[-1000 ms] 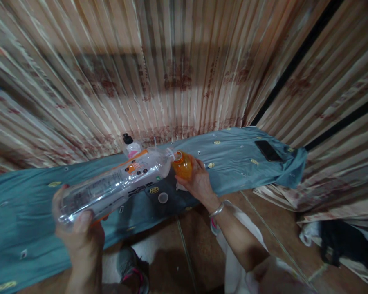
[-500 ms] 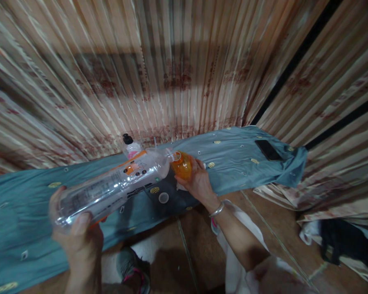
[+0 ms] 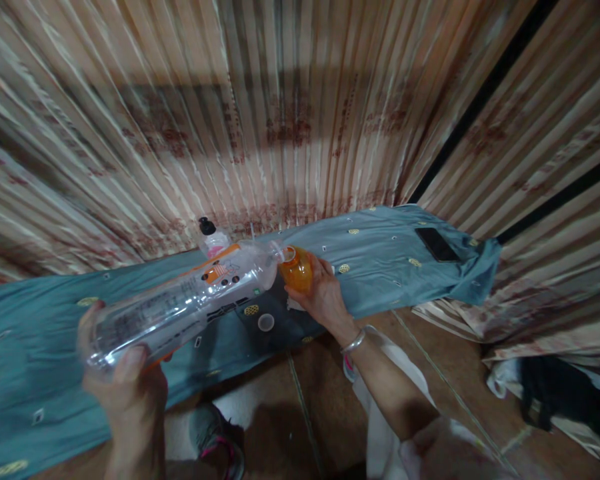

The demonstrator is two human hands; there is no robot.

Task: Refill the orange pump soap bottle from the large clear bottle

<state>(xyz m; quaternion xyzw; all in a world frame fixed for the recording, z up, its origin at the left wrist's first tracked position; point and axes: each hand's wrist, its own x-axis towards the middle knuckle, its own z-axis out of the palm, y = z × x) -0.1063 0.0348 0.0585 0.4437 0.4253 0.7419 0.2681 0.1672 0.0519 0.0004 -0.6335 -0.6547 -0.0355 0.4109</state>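
Observation:
My left hand [image 3: 127, 383] is wrapped round the base of a large clear plastic bottle [image 3: 180, 308] with an orange and white label. The bottle lies tilted nearly level in the air, its neck pointing right. That neck meets the mouth of a small orange bottle [image 3: 298, 272], gripped in my right hand [image 3: 326, 297]. Whether liquid passes between them I cannot tell. Below the large bottle, a small round whitish cap [image 3: 266, 323] rests on the blue-green cloth. Behind it stands a clear pump bottle [image 3: 215, 241] with a black top and pink on its front.
The blue-green patterned cloth [image 3: 380, 257] covers a long narrow surface, with a black phone [image 3: 437, 245] at its right end. Striped curtains [image 3: 300, 120] hang behind and to the right. Tiled floor [image 3: 340, 400] and a shoe [image 3: 215, 440] show below; dark cloth [image 3: 565, 393] lies at the right.
Almost nothing differs. Both hands hold the two bottles mouth to mouth in the same pose, with only a slight shift of the view.

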